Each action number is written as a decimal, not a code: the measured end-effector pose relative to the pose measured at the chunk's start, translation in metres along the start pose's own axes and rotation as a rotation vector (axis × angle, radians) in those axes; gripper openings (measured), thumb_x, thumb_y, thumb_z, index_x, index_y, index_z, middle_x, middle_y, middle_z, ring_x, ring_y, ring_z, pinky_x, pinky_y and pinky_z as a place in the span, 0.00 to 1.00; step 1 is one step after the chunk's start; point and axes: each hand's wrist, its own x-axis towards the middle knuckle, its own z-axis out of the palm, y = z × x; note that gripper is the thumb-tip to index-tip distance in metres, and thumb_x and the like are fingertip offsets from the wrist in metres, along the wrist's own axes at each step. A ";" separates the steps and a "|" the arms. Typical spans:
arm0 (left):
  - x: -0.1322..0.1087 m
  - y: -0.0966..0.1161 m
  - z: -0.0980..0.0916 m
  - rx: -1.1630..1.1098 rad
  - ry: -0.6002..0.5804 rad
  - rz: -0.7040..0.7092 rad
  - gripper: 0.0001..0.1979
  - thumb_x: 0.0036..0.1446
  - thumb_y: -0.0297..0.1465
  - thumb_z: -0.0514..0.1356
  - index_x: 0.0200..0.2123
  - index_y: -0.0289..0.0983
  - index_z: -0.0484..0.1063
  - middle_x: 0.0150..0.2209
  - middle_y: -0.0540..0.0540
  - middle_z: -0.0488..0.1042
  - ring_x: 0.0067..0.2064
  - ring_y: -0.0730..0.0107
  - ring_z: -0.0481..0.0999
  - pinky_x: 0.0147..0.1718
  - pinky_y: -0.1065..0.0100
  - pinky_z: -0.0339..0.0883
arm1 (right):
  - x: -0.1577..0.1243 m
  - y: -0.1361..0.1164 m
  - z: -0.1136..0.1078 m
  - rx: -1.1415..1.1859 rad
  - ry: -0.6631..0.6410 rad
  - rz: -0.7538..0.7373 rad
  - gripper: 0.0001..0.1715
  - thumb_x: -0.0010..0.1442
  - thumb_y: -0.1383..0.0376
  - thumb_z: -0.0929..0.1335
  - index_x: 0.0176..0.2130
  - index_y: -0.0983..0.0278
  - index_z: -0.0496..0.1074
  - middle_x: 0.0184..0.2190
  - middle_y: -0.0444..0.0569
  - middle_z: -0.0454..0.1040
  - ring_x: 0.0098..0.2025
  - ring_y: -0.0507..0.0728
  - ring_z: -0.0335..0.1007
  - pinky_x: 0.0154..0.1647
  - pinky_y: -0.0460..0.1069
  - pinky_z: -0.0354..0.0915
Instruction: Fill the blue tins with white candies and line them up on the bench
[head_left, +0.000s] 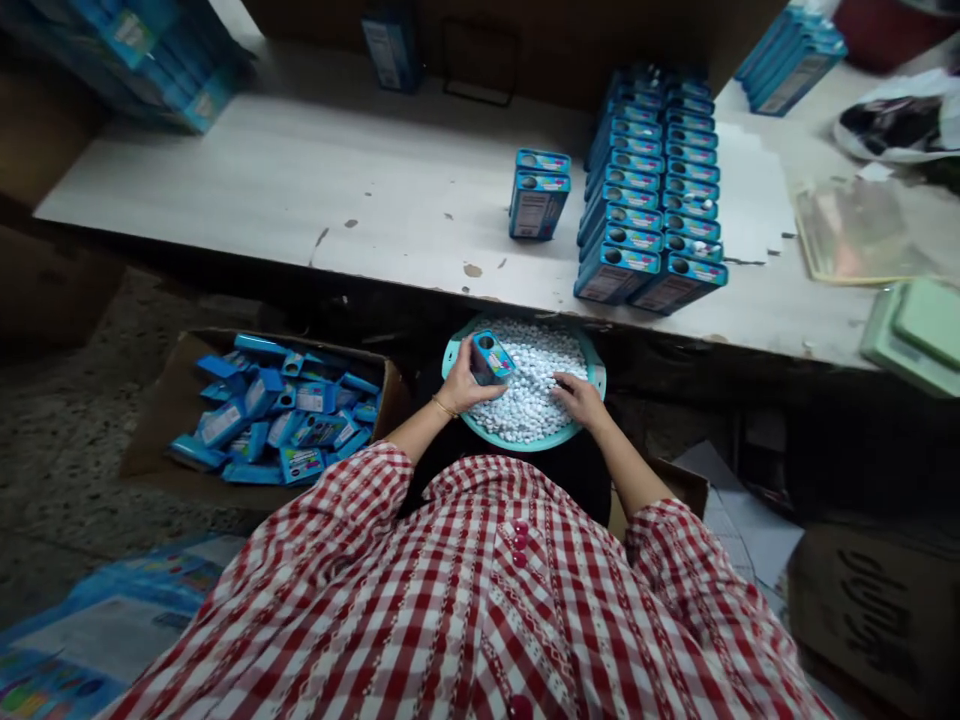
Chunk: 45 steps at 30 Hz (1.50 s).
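In my left hand [462,388] is a small blue box [493,356], tilted so that its top with a dark round spot faces me. My fingers and thumb wrap round its sides. Below it a turquoise basin [551,440] rests on my lap, filled with small white pieces [517,405]. At the basin's right side my right hand [582,400] reaches in, its fingertips drawn together at the surface of the white pieces. Whatever lies between those fingertips is too small to make out.
Rows of blue boxes [652,190] stand on the white table [405,190], with two more boxes [538,200] to their left. A carton [161,420] of jumbled blue boxes sits at left on the floor. A green container [919,335] is at the table's right edge.
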 end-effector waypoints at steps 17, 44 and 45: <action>0.010 0.005 0.019 0.409 -0.095 0.304 0.45 0.34 0.30 0.66 0.57 0.35 0.51 0.55 0.37 0.60 0.60 0.47 0.58 0.61 0.44 0.46 | -0.019 -0.149 -0.110 -0.757 -0.220 -0.132 0.21 0.60 0.59 0.61 0.51 0.58 0.70 0.47 0.51 0.74 0.45 0.61 0.71 0.43 0.52 0.65; 0.008 -0.010 0.017 -0.100 -0.187 -0.106 0.50 0.33 0.40 0.69 0.57 0.34 0.48 0.51 0.36 0.64 0.52 0.54 0.68 0.52 0.53 0.63 | -0.007 -0.047 0.001 -0.416 -0.150 -0.035 0.22 0.64 0.61 0.58 0.56 0.62 0.65 0.55 0.49 0.68 0.54 0.53 0.65 0.52 0.46 0.60; 0.007 -0.008 0.012 -0.124 -0.189 -0.099 0.49 0.34 0.41 0.69 0.57 0.35 0.47 0.51 0.36 0.64 0.51 0.55 0.69 0.51 0.54 0.64 | -0.007 -0.042 0.000 -0.356 -0.142 -0.020 0.22 0.63 0.61 0.60 0.55 0.62 0.66 0.54 0.49 0.69 0.54 0.54 0.65 0.52 0.47 0.61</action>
